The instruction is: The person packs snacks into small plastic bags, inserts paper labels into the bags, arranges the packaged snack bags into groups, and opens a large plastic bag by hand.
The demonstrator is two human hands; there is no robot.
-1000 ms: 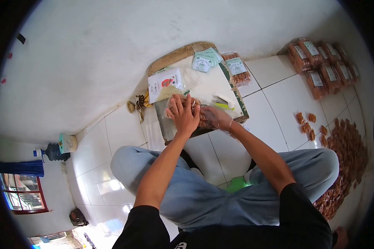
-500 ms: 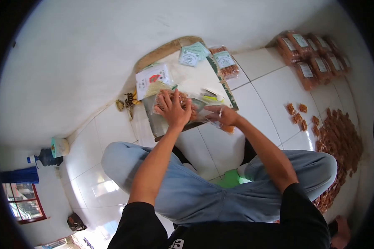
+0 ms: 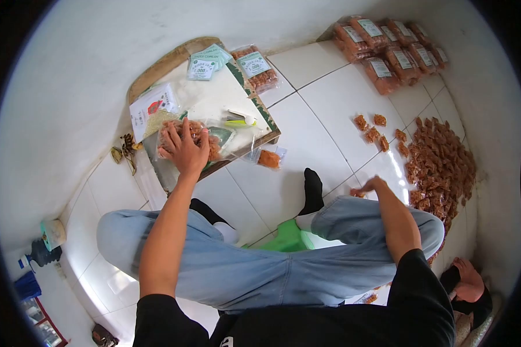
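Head view: left hand presses flat on the snack bag — right hand, fingers half hidden, grip unclear.

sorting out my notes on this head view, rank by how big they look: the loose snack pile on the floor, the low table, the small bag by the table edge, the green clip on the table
1. low table
2. loose snack pile; looks close to the table, and lens distortion makes that unsure
3. small bag
4. green clip
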